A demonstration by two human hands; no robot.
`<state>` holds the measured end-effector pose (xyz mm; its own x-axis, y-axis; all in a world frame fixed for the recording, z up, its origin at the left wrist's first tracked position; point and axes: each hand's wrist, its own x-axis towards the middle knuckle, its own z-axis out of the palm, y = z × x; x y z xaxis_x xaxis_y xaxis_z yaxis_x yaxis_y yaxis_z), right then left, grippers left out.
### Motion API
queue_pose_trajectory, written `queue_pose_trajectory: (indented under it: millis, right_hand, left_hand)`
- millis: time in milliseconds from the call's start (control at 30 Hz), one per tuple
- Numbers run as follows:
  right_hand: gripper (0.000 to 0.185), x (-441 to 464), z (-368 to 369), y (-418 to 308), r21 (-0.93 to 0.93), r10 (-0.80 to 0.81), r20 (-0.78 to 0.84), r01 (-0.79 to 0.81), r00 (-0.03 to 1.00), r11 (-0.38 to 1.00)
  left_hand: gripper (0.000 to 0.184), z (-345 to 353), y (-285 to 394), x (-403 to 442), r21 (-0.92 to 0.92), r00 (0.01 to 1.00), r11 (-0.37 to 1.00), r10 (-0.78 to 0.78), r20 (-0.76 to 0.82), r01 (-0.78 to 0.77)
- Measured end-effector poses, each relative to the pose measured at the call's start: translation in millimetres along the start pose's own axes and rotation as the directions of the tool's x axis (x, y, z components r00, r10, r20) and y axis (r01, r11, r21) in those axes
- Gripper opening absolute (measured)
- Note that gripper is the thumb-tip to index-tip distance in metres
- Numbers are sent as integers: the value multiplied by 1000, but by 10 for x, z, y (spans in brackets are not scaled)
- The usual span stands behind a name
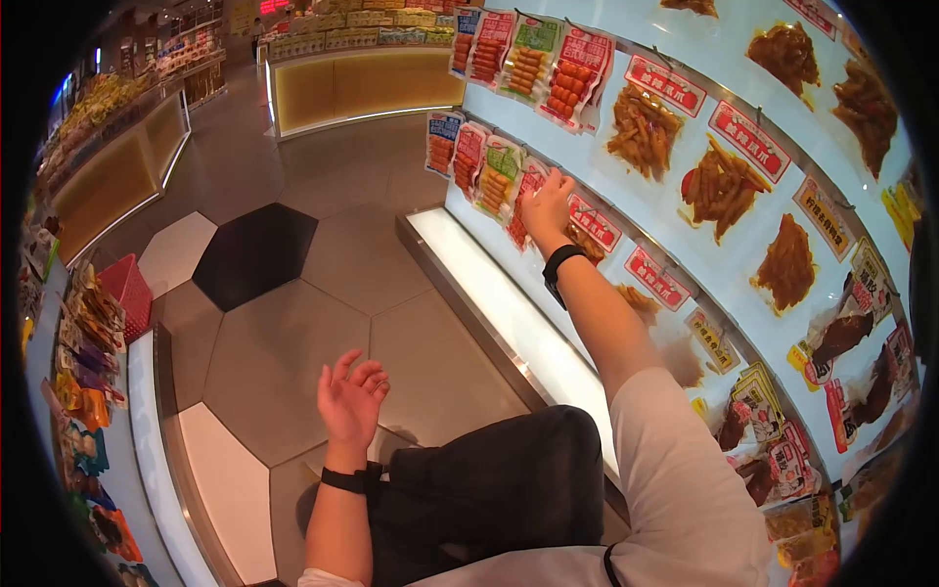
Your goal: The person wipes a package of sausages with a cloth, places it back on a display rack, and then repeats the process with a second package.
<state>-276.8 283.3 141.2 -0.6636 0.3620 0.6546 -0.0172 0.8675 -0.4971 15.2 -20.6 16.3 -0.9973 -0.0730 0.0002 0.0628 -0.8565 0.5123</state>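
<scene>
My right hand point(548, 208), with a black band on its wrist, is at the lower row of hanging packs. Its fingers are closed at the top of a red sausage packet point(531, 179), and the hand hides part of that packet. Just left of it hangs a green sausage packet point(498, 176), beside another red sausage pack point(469, 155). Above my knee, my left hand point(350, 399) is in the air with its fingers apart and slightly curled, holding nothing. It also has a black wristband.
The lit wall carries more hooked packs, among them chicken feet point(721, 186) and dark meat point(843, 335). A lit ledge point(518, 313) runs along its foot. Snack packs point(88, 342) and a pink basket point(125, 296) stand at left. Display counters point(367, 90) are further back.
</scene>
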Motion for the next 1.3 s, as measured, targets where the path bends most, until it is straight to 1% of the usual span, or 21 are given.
queue_pose_trajectory:
  millis: [33, 67, 167, 200, 300, 333, 433, 467, 567, 700, 733, 833, 867, 967, 1067, 1133, 1167, 1200, 1233, 1300]
  right_hand:
    - [52, 69, 14, 18, -2, 53, -19, -53, 998, 999]
    - [47, 131, 94, 76, -39, 89, -50, -91, 995, 995]
    - [48, 305, 102, 156, -3, 278, 165, -281, 946, 960]
    - [38, 313, 147, 166, -41, 279, 112, -276, 954, 960]
    - [28, 303, 163, 243, 31, 245, 101, -249, 964, 968]
    - [27, 312, 151, 220, 35, 269, 82, -272, 960, 962]
    - [28, 273, 107, 107, 115, 223, 39, -226, 974, 967]
    - [28, 230, 100, 69, 97, 178, -4, -177, 984, 979]
    - [28, 189, 126, 20, 85, 100, 0, -100, 995, 991]
    - [28, 96, 7, -125, 147, 140, 76, -149, 987, 978]
    - [28, 105, 43, -112, 166, 105, 39, -110, 994, 980]
    - [27, 166, -75, -211, 165, 99, 195, -132, 976, 978]
    - [25, 179, -37, -215, 233, 29, 217, -80, 976, 969]
    - [28, -14, 22, -453, 326, -235, 215, 158, 948, 932]
    - [26, -249, 139, -670, 307, -186, 179, 125, 966, 943]
    - [25, -354, 149, -654, 430, -159, 189, 64, 969, 900]
    - [25, -423, 147, -641, 489, -144, 197, 30, 970, 872]
    - [27, -505, -21, -627, 566, -109, 241, -48, 964, 823]
    - [27, -587, -149, -574, 621, -93, 213, -61, 973, 781]
    - [28, -739, -463, -406, 717, -54, 156, -75, 986, 693]
  left_hand:
    - [55, 12, 3, -5, 4, 1000, 1000, 2, 4, -2]
    - [55, 21, 3, -18, 0, 1000, 1000, -4, 1, 4]
    - [54, 47, 37, -28, -6, 1000, 1000, 1, 1, -1]
    - [53, 35, 38, -28, -8, 1000, 1000, 3, 1, -3]
    - [53, 9, 41, -26, -17, 1000, 1000, 11, -2, -11]
    - [53, 1, 43, -19, -21, 1000, 1000, 14, -2, -14]
    - [54, -36, 31, -6, -29, 1000, 1000, 4, 24, -3]
    - [54, -41, 27, -1, -24, 1000, 1000, 5, 27, -5]
    - [54, -48, 8, -6, -6, 999, 1000, 5, 32, -5]
    - [53, -52, 24, -21, 22, 999, 1000, 14, 46, -15]
    - [53, -44, 22, -17, 30, 998, 999, 17, 54, -19]
    - [50, -53, 4, -17, 32, 998, 998, 52, 26, -52]
    - [49, -10, 14, -22, 31, 997, 997, 67, 30, -68]
    - [47, 108, 122, -97, 69, 993, 991, 109, 54, -113]
    - [45, 253, 296, -263, 139, 984, 978, 143, 106, -157]
    - [42, 342, 467, -421, 183, 976, 965, 162, 145, -187]
    - [41, 401, 597, -551, 257, 963, 934, 207, 175, -247]
    - [39, 495, 768, -724, 329, 947, 894, 244, 208, -303]
    - [38, 568, 913, -883, 394, 929, 847, 275, 248, -356]
    - [39, 539, 1098, -1266, 478, 911, 780, 298, 285, -405]
